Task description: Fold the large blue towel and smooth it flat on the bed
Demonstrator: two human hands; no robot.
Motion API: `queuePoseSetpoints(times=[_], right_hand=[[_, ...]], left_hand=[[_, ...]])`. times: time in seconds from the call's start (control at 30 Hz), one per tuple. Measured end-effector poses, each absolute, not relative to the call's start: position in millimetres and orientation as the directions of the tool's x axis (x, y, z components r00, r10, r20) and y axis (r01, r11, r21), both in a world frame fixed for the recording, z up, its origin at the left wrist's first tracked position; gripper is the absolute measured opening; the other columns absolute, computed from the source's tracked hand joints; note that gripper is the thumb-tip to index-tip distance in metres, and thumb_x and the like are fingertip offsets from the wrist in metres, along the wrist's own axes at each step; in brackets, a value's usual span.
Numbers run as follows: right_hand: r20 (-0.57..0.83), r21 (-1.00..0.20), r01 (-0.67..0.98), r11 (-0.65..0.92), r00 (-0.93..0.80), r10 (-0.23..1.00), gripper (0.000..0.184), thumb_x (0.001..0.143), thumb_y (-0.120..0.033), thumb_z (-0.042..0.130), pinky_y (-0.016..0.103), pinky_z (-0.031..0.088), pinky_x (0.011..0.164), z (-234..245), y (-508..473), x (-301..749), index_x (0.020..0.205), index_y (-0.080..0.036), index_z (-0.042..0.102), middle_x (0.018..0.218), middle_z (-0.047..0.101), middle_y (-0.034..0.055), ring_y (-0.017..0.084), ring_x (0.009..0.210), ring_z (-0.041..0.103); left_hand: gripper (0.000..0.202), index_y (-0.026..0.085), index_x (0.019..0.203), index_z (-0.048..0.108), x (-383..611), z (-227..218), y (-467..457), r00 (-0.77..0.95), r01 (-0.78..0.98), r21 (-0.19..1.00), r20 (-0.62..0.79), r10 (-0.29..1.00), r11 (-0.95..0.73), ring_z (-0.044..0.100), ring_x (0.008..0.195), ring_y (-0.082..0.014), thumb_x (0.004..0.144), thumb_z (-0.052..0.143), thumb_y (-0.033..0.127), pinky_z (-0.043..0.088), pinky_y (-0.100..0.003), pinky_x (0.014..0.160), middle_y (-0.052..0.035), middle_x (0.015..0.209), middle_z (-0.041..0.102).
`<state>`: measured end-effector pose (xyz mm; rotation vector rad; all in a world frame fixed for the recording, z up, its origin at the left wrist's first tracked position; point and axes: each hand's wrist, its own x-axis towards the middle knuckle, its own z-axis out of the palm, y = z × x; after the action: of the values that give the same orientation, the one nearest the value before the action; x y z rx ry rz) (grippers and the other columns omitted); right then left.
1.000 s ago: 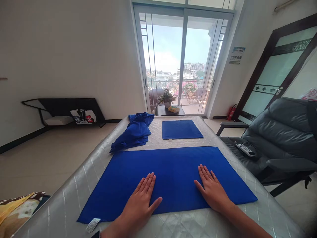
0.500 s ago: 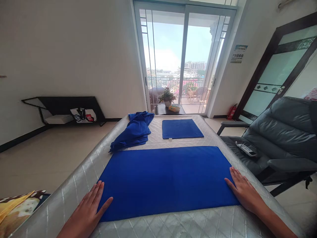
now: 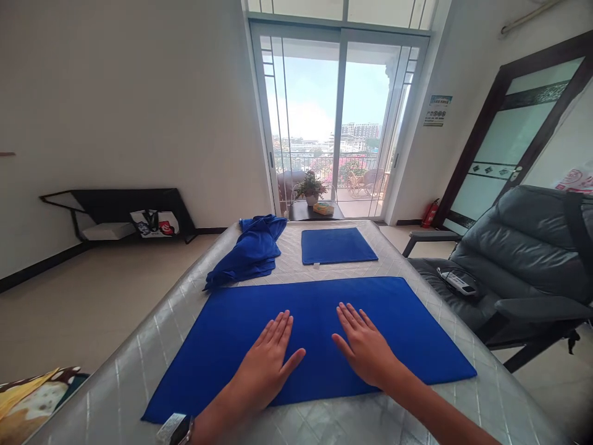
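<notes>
At six o'clock on the mattress, blue cloth is lying flat under left hand and right hand, fingers together, thumbs apart; apparently light, limp, best held at its four- and eight-o'clock corners.

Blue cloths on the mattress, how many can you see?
3: a large flat cloth beneath the left hand and right hand, a smaller flat cloth beyond it, and a crumpled cloth at the far left. The crumpled one's folds may hide another.
</notes>
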<state>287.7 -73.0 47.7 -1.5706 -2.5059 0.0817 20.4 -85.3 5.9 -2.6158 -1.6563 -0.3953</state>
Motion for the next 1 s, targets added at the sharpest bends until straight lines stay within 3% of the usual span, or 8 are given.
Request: queuePoseSetpoints(times=[0.17, 0.63, 0.87, 1.0], right_hand=[[0.076, -0.196, 0.859, 0.474, -0.469, 0.88, 0.066, 0.101, -0.051, 0.013, 0.044, 0.015, 0.122, 24.9, -65.2, 244.3, 0.154, -0.013, 0.02, 0.16, 0.015, 0.008, 0.021, 0.149, 0.011], [-0.004, -0.218, 0.904, 0.367, -0.377, 0.926, 0.07, 0.099, -0.055, 0.009, 0.044, 0.009, 0.122, 22.1, -65.4, 255.4, 0.155, -0.014, 0.016, 0.161, 0.011, 0.0062, 0.022, 0.149, 0.008], [0.029, -0.142, 0.959, 0.244, -0.243, 0.97, 0.07, 0.098, -0.058, 0.015, 0.045, 0.011, 0.122, 13.8, -63.6, 343.4, 0.155, -0.017, 0.016, 0.161, 0.017, 0.0037, 0.02, 0.149, 0.012], [0.059, -0.074, 0.994, 0.078, -0.073, 0.996, 0.075, 0.096, -0.061, 0.017, 0.044, 0.016, 0.121, -1.1, -66.4, 426.6, 0.154, -0.014, 0.02, 0.16, 0.023, 0.0075, 0.021, 0.148, 0.018]], left_hand=[[0.072, 0.018, 0.155, 0.009, 71.1, -4.4, -76.3, 0.493, 0.834, 0.127, 0.269, 0.828, -0.538, 0.024, 0.147, -0.024, 0.098, 0.025, 0.058, 0.028, -0.045, 0.119, -0.0096, 0.16, 0.024], [0.074, 0.016, 0.155, 0.012, 63.1, -8.3, -77.6, 0.434, 0.871, 0.16, 0.194, 0.88, -0.465, 0.022, 0.147, -0.0252, 0.097, 0.025, 0.061, 0.026, -0.046, 0.12, -0.0102, 0.16, 0.022], [0.076, 0.018, 0.155, 0.013, -28.0, -23.3, -83.2, 0.259, 0.957, 0.088, 0.167, 0.951, -0.276, 0.022, 0.147, -0.0261, 0.095, 0.028, 0.063, 0.023, -0.049, 0.119, -0.0083, 0.16, 0.021], [0.067, 0.021, 0.152, 0.028, -117.6, -44.9, -105.5, 0.198, 0.979, 0.002, 0.217, 0.956, -0.203, 0.026, 0.146, -0.0258, 0.096, 0.025, 0.058, 0.027, -0.049, 0.116, -0.0069, 0.158, 0.03]])
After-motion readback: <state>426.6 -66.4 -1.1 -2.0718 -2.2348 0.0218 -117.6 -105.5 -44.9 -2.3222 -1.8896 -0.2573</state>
